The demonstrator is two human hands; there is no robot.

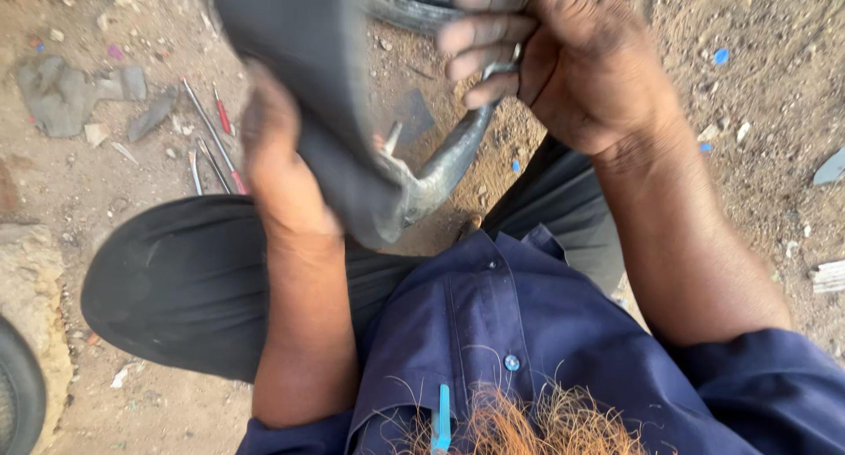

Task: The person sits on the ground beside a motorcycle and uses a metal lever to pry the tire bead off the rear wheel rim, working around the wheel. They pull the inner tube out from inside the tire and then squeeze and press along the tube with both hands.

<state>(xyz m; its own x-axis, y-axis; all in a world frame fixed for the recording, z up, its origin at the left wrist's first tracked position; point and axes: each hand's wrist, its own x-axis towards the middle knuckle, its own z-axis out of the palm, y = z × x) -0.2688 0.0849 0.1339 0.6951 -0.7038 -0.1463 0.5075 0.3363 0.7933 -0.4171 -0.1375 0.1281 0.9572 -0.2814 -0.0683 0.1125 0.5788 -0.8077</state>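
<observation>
At the lower left edge of the frame a dark tyre (pixel 18 398) curves beside a pale stone block (pixel 31 279) on the dirt ground (pixel 748 112). In the upper left lie grey rag scraps (pixel 62 94), and just right of them several thin metal tools with red handles (pixel 216 143) rest side by side on the soil. Below these, a black-trousered knee (pixel 176 279) fills the middle left.

The left hand (pixel 277 156) rises from the lower centre, its forearm upright, and presses against the near side of a black rubber inner tube (pixel 308 77) that hangs down from the top edge. Its fingers are hidden behind the rubber, so I cannot tell whether its grip is closed around the tube or only pushed flat against it. The tube's lower fold, with a torn pale edge, ends just above the lap at centre frame.

A narrower loop of the same tube curves from that fold up to the right hand (pixel 563 59) in the upper centre-right. The right hand's grip is curled tight around this loop, with a bent metal piece (pixel 497 68) showing between the fingers.

Along the bottom, a dark blue buttoned shirt (pixel 510 332) spreads across the frame, with a light blue pen-like item (pixel 442 420) clipped at its front. On the ground at upper right are small blue plastic bits (pixel 721 56), and at the right edge a flat grey scrap (pixel 829 167).
</observation>
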